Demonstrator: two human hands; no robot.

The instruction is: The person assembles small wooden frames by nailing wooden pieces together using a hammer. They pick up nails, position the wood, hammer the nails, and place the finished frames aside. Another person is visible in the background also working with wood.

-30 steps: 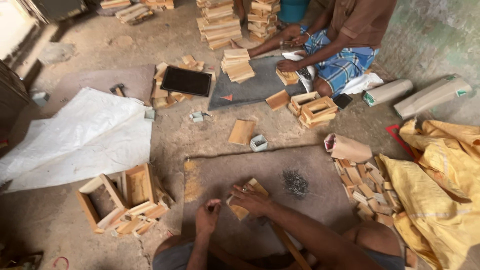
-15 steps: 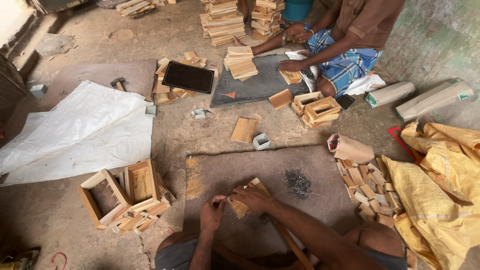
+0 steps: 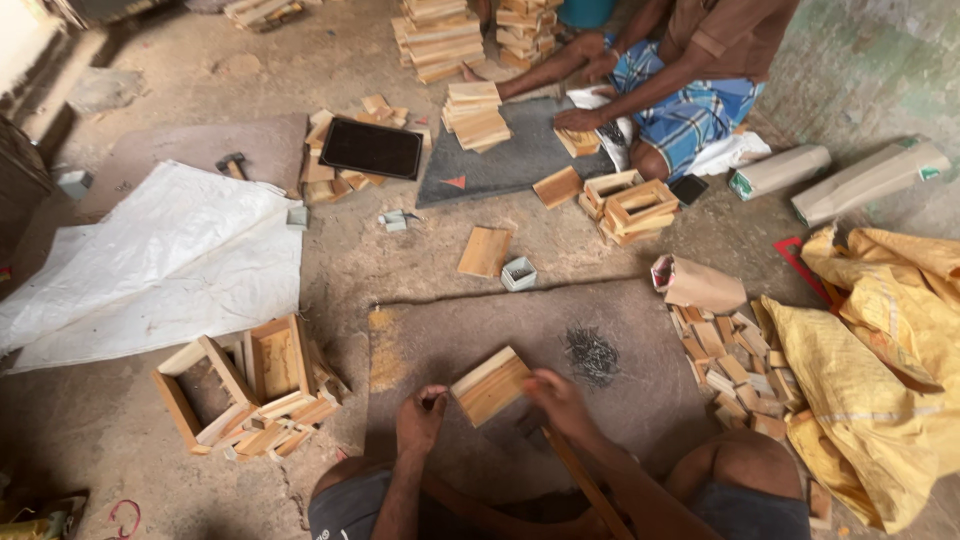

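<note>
Two hands low in the view, over a dark mat (image 3: 440,340) on the dirt floor. Right hand (image 3: 560,398) grasping a small block of joined wooden slats (image 3: 490,385), fingers wrapped over its near right edge, block tilted and raised just above the mat. Left hand (image 3: 420,420) just beside the block's left corner, fingertips pinched together on something too small to make out; cannot tell what. Loose pile of dark nails (image 3: 592,352) on the mat, near the right hand. Long wooden stick (image 3: 585,485) slanting down under the right forearm. Finished open wooden frames (image 3: 250,385) heaped to the left, white plastic sheet (image 3: 160,265) beyond them. Scattered short wood offcuts (image 3: 730,370) and a yellow sack (image 3: 860,390) to the right. Small box of nails (image 3: 519,272) beside a flat wood panel (image 3: 485,250) farther up. Another person (image 3: 690,80) seated across, hands on small wood pieces, stacked slats (image 3: 475,112) and more frames (image 3: 630,205) close by.
</note>
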